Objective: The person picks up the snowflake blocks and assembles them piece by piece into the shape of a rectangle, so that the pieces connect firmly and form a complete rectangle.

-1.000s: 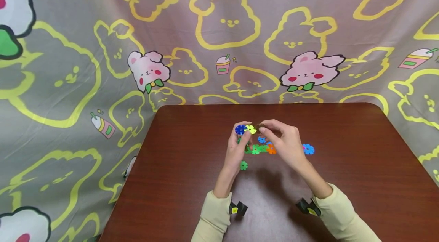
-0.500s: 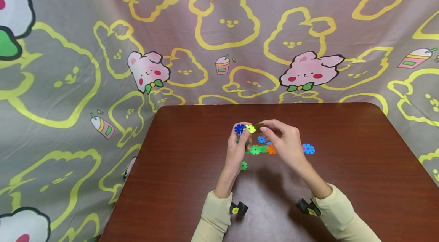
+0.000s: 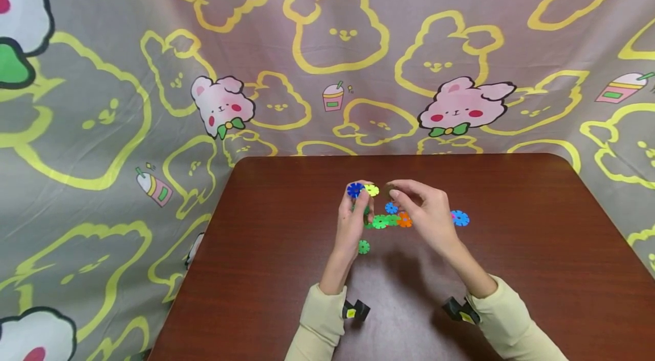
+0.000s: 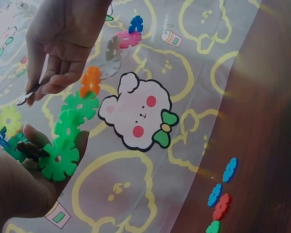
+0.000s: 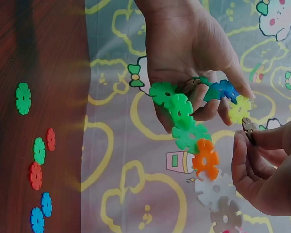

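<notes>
Colourful notched plastic snowflake discs are joined in a chain. My left hand [image 3: 351,216] pinches its upper end, where a dark blue disc [image 3: 355,190] meets a yellow disc [image 3: 370,190]. From the palm the chain runs on through several green discs [image 5: 180,110], an orange disc [image 5: 205,159], a white disc [image 5: 216,189] and a grey disc [image 5: 226,215], then pink and a blue disc [image 4: 135,24]. My right hand [image 3: 427,207] pinches a small dark brown disc [image 5: 249,130] between thumb and fingertips, close beside the yellow one.
Loose discs lie on the brown wooden table [image 3: 256,270]: a green disc [image 5: 23,98], a red disc [image 5: 36,175], a blue disc [image 5: 37,220] and several others. A cartoon-print cloth [image 3: 286,37] hangs behind the table and at its left.
My left hand has shifted slightly left and away with the blue and yellow discs, widening the gap to the brown disc. The right hand stays almost still.
</notes>
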Action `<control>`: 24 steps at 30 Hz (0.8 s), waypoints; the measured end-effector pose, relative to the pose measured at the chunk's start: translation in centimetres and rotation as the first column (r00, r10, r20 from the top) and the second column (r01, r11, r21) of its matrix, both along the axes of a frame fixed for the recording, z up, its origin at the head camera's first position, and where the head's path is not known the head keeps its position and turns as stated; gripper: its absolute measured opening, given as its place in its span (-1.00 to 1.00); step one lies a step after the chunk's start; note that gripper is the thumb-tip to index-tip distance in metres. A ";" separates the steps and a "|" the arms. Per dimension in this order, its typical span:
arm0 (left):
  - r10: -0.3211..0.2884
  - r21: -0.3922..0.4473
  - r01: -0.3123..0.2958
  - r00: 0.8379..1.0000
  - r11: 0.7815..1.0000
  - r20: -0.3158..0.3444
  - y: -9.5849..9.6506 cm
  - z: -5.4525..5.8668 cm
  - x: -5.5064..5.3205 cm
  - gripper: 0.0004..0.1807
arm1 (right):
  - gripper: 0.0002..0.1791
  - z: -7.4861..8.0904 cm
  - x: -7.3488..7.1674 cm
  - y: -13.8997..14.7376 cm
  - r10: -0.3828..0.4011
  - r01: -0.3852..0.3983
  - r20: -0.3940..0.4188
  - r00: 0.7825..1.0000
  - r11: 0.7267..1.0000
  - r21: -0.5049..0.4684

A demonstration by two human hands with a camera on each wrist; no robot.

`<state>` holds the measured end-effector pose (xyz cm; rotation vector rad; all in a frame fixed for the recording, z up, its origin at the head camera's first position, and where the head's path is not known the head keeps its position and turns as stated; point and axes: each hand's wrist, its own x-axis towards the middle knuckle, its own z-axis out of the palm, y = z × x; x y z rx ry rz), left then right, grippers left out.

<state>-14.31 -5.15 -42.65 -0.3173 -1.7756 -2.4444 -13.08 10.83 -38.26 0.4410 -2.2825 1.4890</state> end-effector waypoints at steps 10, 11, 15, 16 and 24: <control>-0.023 -0.010 0.023 1.000 1.000 -0.003 -0.1 -0.2 0.0 -0.65 | -0.79 -0.1 -0.1 0.0 0.016 -0.007 -0.137 0.990 0.998 0.068; -0.027 -0.007 0.027 1.000 1.000 -0.007 -0.1 -0.2 0.0 -0.64 | -0.78 -0.1 -0.1 0.0 0.015 -0.003 -0.158 0.987 0.997 0.078; -0.045 -0.007 0.045 0.999 0.999 -0.020 -0.1 -0.3 0.0 -0.64 | -0.76 0.0 -0.2 -0.1 0.013 0.012 -0.223 0.975 0.994 0.109; -0.051 -0.009 0.051 0.998 0.999 -0.021 -0.1 -0.3 0.0 -0.64 | -0.75 0.0 -0.2 -0.1 0.014 0.013 -0.231 0.973 0.993 0.113; -0.069 -0.027 0.069 0.997 0.997 -0.034 0.0 -0.4 0.1 -0.65 | -0.72 -0.2 -0.2 -0.1 0.017 0.018 -0.263 0.965 0.992 0.128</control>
